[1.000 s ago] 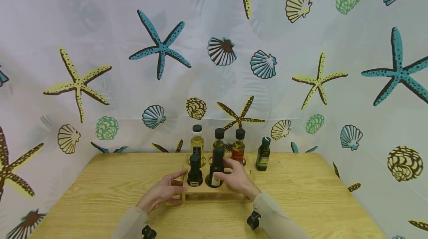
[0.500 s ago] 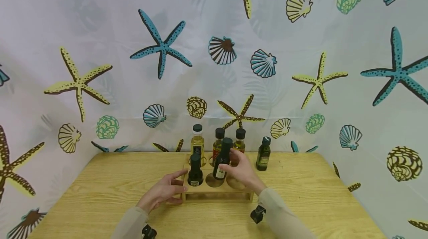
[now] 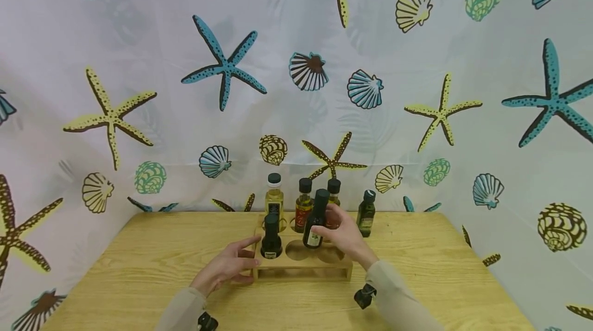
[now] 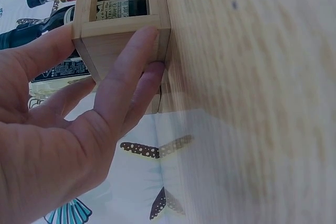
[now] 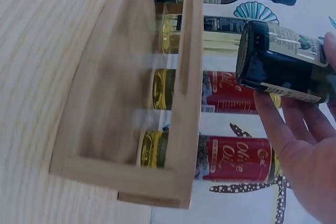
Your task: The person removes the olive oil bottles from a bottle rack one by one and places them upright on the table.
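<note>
A wooden bottle rack (image 3: pixel 303 273) stands on the table with bottles in its holes. My right hand (image 3: pixel 345 236) holds a dark glass bottle (image 3: pixel 316 223) with a black cap and white label, tilted above the front row; in the right wrist view its base (image 5: pixel 244 53) is clear of the rack. My left hand (image 3: pixel 227 266) touches the rack's left end, its fairly straight fingers (image 4: pixel 123 72) spread against the wood. A second dark bottle (image 3: pixel 271 241) sits in the front left hole. Two front holes beside it hold nothing.
In the back row stand a pale yellow oil bottle (image 3: pixel 274 199) and two red-labelled olive oil bottles (image 5: pixel 239 158). A small dark green bottle (image 3: pixel 366 215) stands on the table right of the rack. A patterned curtain (image 3: pixel 296 89) hangs behind.
My right hand has lifted the dark bottle out of the front middle hole and carried it to the right, tilting it. My left hand has stayed at the rack's end.
</note>
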{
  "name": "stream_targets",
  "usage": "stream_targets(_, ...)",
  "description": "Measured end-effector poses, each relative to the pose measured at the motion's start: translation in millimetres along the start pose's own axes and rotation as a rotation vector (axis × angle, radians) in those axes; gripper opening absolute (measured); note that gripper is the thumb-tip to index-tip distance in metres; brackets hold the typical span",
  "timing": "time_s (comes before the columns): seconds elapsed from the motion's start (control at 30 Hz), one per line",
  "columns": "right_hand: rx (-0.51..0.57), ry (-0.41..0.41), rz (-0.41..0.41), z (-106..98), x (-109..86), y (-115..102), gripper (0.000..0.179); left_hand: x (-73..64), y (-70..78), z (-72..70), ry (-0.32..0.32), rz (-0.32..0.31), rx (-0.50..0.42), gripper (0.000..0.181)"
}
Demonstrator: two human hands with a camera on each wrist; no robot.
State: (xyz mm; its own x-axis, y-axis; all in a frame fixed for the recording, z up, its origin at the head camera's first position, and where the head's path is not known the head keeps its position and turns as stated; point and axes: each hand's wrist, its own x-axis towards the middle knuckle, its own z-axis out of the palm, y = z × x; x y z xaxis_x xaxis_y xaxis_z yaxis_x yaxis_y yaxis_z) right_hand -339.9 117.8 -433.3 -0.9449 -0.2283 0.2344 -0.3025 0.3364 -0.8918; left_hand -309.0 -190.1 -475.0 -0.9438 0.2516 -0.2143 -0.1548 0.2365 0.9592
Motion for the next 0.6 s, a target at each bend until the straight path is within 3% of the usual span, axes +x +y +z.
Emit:
stream_targets(0.23, 0.018, -0.006, 0.012, -8.1, -1.8, 7.9, 0.083, -1.5, 0.5, -2.6, 0.001, 0.003, 0.030, 0.071)
stream_targets(0.6, 0.053, -0.020, -0.036, -27.6, -5.4, 10.9, 0.073, 0.7, 0.9, 0.4, -0.007, -0.005, 0.004, 0.071)
